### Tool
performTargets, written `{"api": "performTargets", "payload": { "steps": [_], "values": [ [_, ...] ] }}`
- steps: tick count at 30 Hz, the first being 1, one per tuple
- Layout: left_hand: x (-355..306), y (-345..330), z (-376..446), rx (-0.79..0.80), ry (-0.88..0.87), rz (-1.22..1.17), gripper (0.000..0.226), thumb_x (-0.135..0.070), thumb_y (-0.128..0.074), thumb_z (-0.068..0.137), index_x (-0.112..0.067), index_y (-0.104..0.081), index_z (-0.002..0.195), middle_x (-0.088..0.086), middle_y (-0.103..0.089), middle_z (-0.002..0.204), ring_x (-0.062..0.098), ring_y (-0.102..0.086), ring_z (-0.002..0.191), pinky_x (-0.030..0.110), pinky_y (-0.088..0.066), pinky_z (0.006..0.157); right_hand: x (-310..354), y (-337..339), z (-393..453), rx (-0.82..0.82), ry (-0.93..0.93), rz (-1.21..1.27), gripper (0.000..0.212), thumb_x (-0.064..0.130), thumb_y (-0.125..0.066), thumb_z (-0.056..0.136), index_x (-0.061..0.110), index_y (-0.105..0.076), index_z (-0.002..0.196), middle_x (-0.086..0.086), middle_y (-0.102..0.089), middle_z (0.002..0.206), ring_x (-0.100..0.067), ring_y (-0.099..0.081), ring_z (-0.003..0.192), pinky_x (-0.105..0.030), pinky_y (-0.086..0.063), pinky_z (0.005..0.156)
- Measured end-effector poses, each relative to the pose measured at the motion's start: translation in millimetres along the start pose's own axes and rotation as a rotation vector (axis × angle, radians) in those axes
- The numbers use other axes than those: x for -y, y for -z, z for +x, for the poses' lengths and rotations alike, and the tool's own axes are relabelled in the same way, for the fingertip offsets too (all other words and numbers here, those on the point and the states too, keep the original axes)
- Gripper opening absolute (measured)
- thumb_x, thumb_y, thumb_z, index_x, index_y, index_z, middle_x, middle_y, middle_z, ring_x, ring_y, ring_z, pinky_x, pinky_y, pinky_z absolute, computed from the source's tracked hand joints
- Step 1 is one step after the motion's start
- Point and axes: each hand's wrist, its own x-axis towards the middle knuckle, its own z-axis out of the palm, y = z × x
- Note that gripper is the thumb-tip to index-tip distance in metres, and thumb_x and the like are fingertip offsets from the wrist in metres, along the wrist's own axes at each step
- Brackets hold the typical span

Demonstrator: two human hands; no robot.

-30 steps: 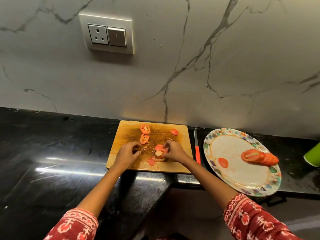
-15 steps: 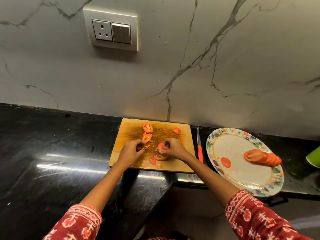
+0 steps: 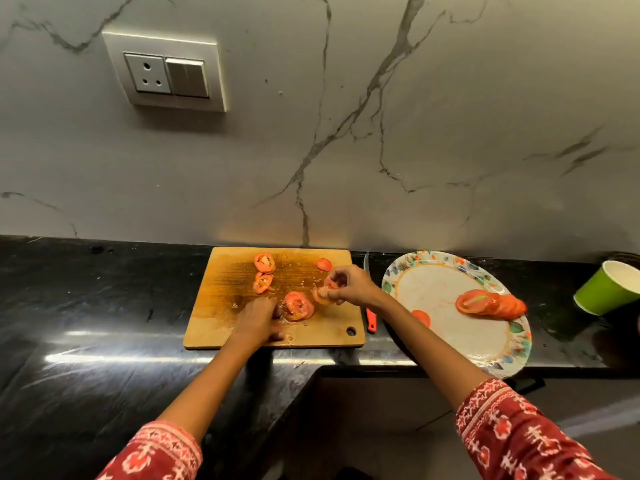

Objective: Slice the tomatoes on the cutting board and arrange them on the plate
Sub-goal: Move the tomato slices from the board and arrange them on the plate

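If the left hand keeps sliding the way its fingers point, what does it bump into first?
Probably the big tomato slice. The left hand lies on the cutting board with its fingers aimed up and to the right, and that slice sits right beside the fingertips. Whether they already touch it is hard to tell.

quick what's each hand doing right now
Left hand: flat on the cutting board, holding nothing.
Right hand: pinching tomato slices.

R hand (image 3: 351, 285) pinches tomato slices (image 3: 325, 289) (over board (image 3: 221, 317)).
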Motion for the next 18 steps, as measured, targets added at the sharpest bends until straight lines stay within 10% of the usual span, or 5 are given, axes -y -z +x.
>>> {"api": "performTargets", "payload": {
  "steps": [6, 18],
  "values": [
    [-7, -4, 8, 0.1, 0.1, -0.08, 0.025, 0.001, -0.066, 0.076, -0.019, -0.054, 0.069, 0.002, -0.064, 0.083, 0.018, -0.065, 0.082, 0.028, -0.05, 0.077, -39, 70, -25, -0.155, -0.057, -0.017, 0.014, 0.0, -0.07, 0.077, 0.003, -0.063, 0.089, -0.005, -0.056, 0.072, -0.017, -0.056, 0.065, -0.026, -0.051, 0.057],
    [-36, 0, -7, -0.075, 0.369, -0.037, 0.026, -0.008, -0.08, 0.065, -0.006, -0.063, 0.086, 0.008, -0.067, 0.09, 0.022, -0.063, 0.086, 0.027, -0.046, 0.074, -135, 174, -60, -0.158, -0.387, -0.205, 0.017, 0.001, -0.066, 0.082, 0.006, -0.06, 0.097, -0.011, -0.061, 0.087, -0.012, -0.057, 0.06, -0.013, -0.043, 0.043]
  ]
}}
